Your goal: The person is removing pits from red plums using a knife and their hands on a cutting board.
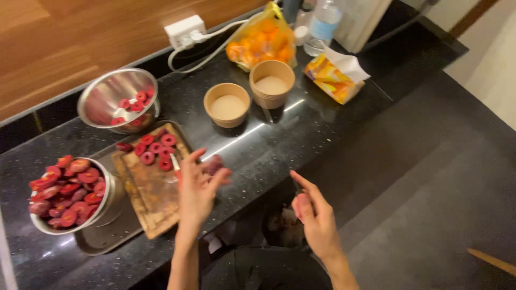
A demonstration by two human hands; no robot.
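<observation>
A black speckled table (301, 134) runs across the view under a wooden wall. On its left part lies a dark tray (107, 236) carrying a worn wooden cutting board (150, 198). Red fruit slices (155, 147) sit in a cluster on the far end of the board. On the tray's left edge stands a steel bowl (107, 198) heaped with halved red fruit, and beyond the board a second steel bowl (110, 96), tilted, holds a few more slices. Two tan paper bowls (228, 102) stand side by side near the table's middle, with a yellow bag of oranges (263, 37) and a yellow tissue pack (333, 78) behind them.

The left hand (198, 188) hovers over the near right corner of the board, fingers spread and loosely curled, palm open; a dark red piece of fruit (215, 164) shows just beyond its fingertips, and I cannot tell whether they touch it. The right hand (314, 215) hangs off the table's front edge, well apart from the board, forefinger extended, other fingers half curled, holding nothing.
</observation>
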